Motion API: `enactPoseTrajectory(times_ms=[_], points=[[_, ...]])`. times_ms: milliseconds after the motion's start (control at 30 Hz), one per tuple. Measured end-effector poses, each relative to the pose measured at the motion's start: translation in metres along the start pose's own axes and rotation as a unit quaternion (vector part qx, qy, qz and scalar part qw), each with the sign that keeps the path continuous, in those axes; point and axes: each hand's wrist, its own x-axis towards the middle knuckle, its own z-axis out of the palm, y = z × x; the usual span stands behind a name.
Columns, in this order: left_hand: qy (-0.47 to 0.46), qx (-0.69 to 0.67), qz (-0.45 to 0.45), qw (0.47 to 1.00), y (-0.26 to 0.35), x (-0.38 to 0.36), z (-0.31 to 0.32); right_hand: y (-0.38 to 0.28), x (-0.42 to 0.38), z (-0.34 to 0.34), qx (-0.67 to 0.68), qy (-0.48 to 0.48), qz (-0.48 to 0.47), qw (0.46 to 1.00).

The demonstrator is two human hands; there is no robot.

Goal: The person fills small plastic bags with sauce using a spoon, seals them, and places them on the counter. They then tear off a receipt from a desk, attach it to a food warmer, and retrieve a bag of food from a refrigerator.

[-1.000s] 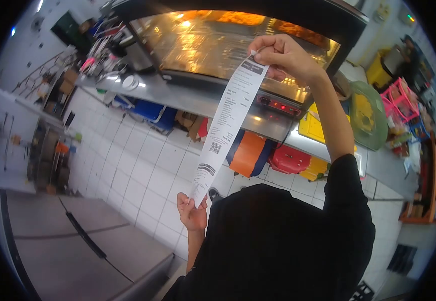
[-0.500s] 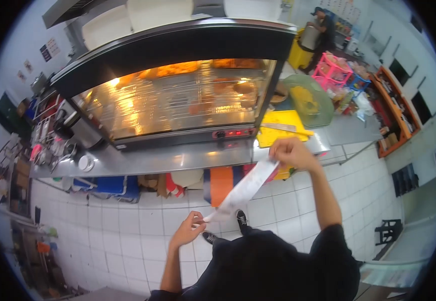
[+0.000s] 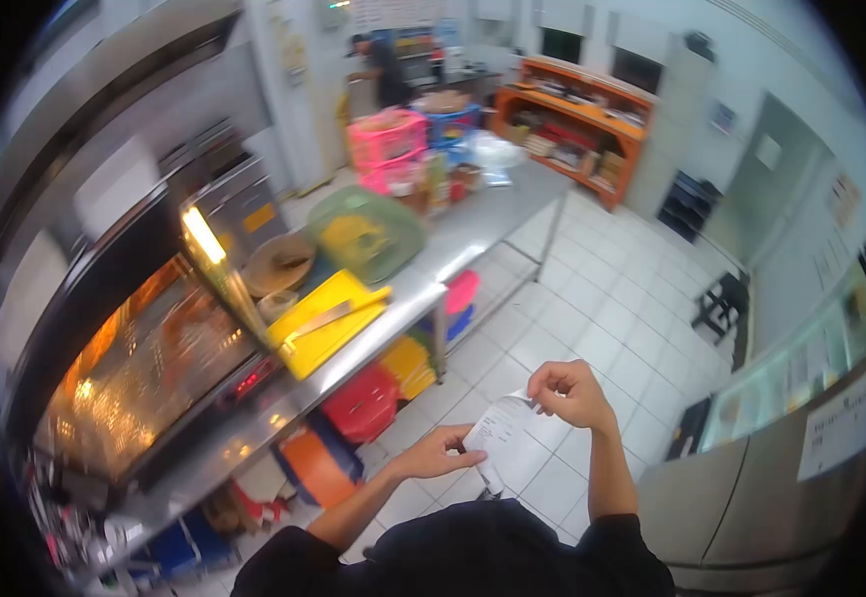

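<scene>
My left hand [image 3: 440,458] and right hand [image 3: 569,391] each pinch shut on the receipt [image 3: 500,443], feather-light, limp paper that looks best gripped at its edges.

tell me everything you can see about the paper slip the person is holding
The receipt is a thin white paper slip with dark print near its top, too blurred to read. It looks folded or bunched rather than stretched out. It is held in the air in front of the person's chest, above the white tiled floor. The right hand pinches its upper edge and the left hand grips its left side.
</scene>
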Motion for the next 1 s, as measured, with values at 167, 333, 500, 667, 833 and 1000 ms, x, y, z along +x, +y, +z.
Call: enactPoseTrajectory(times_ms=[167, 333, 500, 667, 833, 1000], points=[[-0.054, -0.051, -0.046, 0.996, -0.020, 0.113, 0.036, 0.017, -0.059, -0.143, -0.013, 0.179, 0.042, 0.983], [-0.066, -0.073, -0.119, 0.988, -0.048, 0.202, 0.025, 0.061, -0.078, -0.270, 0.036, 0.274, 0.002, 0.961], [-0.052, 0.096, -0.105, 0.988, -0.037, 0.300, -0.018, 0.098, -0.047, -0.337, 0.016, 0.302, 0.042, 0.952], [-0.094, 0.163, -0.038, 0.981, -0.064, 0.445, -0.050, 0.117, -0.012, -0.418, -0.052, 0.329, 0.077, 0.940], [-0.378, 0.265, -0.064, 0.885, -0.111, 0.642, -0.034, 0.100, 0.010, -0.486, -0.136, 0.467, 0.156, 0.860], [-0.519, 0.333, -0.053, 0.785, -0.137, 0.833, 0.009, 0.145, 0.067, -0.573, -0.147, 0.544, 0.176, 0.807]])
